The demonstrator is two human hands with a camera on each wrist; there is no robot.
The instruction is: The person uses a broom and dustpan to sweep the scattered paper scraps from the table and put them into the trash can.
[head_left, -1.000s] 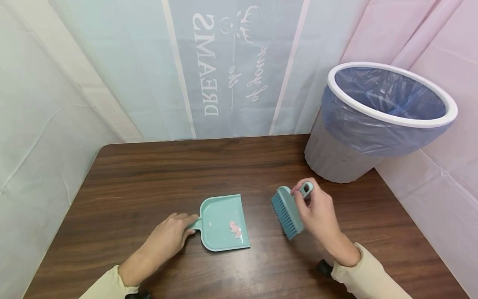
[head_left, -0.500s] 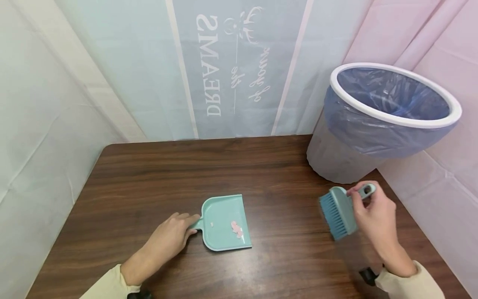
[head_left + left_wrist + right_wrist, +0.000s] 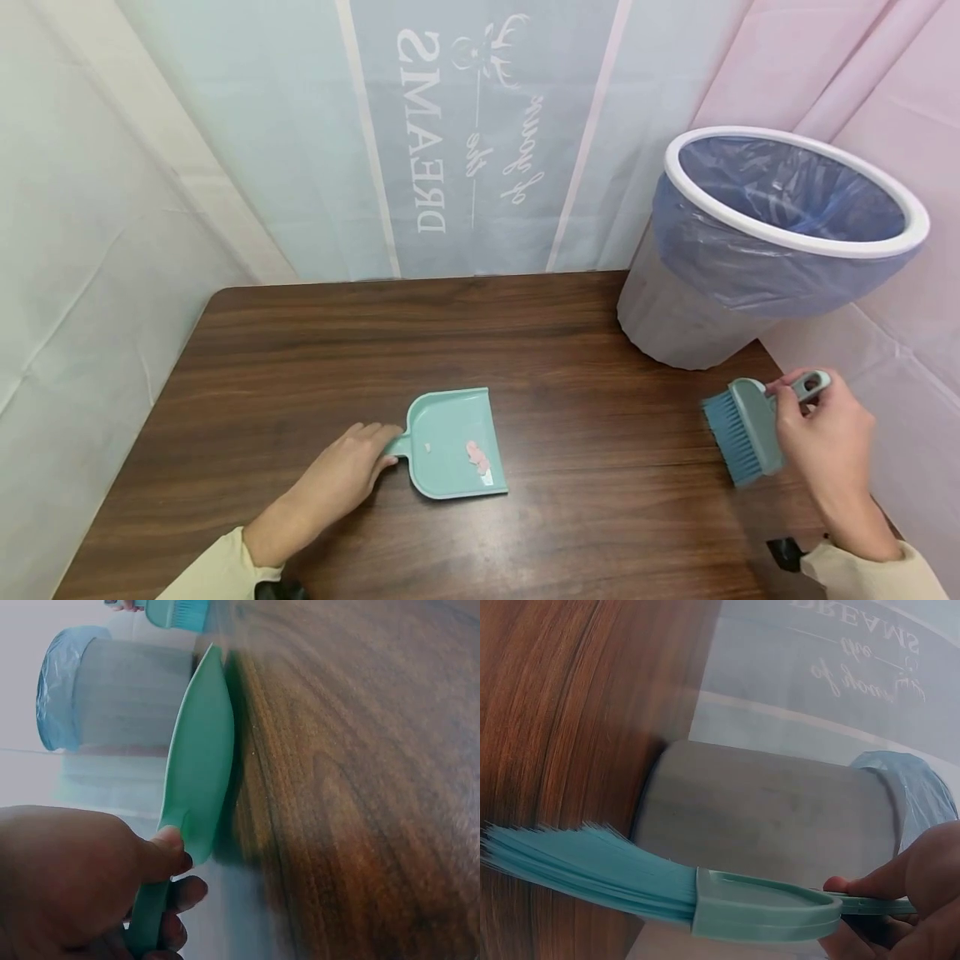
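Note:
My left hand (image 3: 341, 475) grips the short handle of a mint-green dustpan (image 3: 446, 417) near the table's middle. In the left wrist view, thumb and fingers wrap that handle, and the pan (image 3: 201, 742) is seen from the side, close to the wood. Pink scraps (image 3: 477, 457) and a small white bit (image 3: 428, 447) lie in the pan. At the right, my right hand (image 3: 828, 442) pinches the handle of a matching hand brush (image 3: 757, 425), its blue bristles facing left. The right wrist view shows the brush (image 3: 765, 904) side-on, bristles pointing toward the table.
A grey trash bin (image 3: 678, 308) with a white rim and blue liner stands at the back right, just beyond the brush. Behind the wooden table (image 3: 360, 333) hangs a printed curtain (image 3: 480, 150). Pale sheets (image 3: 75, 250) flank the sides.
My right hand has carried the brush rightward, away from the dustpan, to the table's right side. The left hand and dustpan have stayed almost in place.

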